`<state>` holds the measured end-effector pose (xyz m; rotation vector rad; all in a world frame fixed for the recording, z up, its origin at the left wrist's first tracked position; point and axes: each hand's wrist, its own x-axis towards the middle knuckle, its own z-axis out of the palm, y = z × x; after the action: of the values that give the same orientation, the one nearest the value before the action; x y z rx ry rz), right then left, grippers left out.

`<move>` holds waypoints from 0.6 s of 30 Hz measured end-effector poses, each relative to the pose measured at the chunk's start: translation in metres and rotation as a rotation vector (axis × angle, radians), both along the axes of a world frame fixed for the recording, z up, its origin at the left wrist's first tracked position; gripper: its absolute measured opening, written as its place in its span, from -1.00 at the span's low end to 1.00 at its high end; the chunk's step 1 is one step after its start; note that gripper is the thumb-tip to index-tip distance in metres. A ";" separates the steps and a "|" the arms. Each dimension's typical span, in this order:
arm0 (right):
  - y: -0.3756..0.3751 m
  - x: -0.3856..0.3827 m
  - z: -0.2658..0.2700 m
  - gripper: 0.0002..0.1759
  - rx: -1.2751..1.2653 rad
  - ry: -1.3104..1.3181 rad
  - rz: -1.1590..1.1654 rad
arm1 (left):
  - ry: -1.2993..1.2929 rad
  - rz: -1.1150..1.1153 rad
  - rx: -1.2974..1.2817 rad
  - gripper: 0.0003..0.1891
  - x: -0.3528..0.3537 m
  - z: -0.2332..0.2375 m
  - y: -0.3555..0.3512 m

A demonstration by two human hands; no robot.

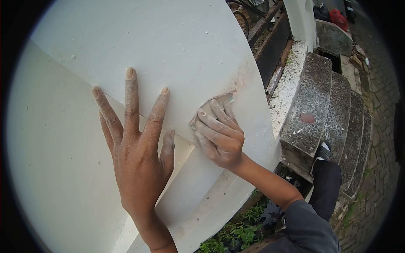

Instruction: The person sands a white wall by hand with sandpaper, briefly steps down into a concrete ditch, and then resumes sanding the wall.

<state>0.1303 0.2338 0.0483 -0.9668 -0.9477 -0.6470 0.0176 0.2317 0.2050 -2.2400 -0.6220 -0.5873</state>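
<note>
My left hand (139, 143) lies with its fingers spread on a white painted wall (177, 55). It holds nothing, and pale dust coats its fingers. To its right, my right hand (221, 141) presses a folded piece of sandpaper (228, 98) flat against the same wall, near its curved edge. Its dusty fingers lie over the sheet and hide part of it. Small bumps dot the white surface, and a faint brownish patch (240, 80) shows just above the sandpaper.
Rounded stone steps (308, 92) descend at the right, where my shoe (323, 151) rests. Beyond them runs a paved path (379, 126). A dark metal rail (272, 44) stands behind the wall's edge. Green plants (240, 234) grow below, and a red bag (338, 19) lies far back.
</note>
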 end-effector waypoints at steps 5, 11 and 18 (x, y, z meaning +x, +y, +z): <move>0.015 0.065 -0.007 -0.78 0.050 0.126 -0.098 | 0.016 0.006 0.008 -0.32 -0.002 -0.001 0.000; 0.003 0.014 -0.002 -0.80 0.016 -0.123 0.058 | 0.002 -0.031 0.000 -0.30 -0.002 0.000 0.002; 0.001 0.006 0.006 -0.80 0.015 0.016 0.011 | -0.003 -0.051 0.011 -0.24 0.000 -0.003 0.005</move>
<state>0.1366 0.2351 0.0538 -0.9514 -0.9320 -0.6361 0.0175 0.2367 0.2024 -2.2502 -0.5633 -0.6187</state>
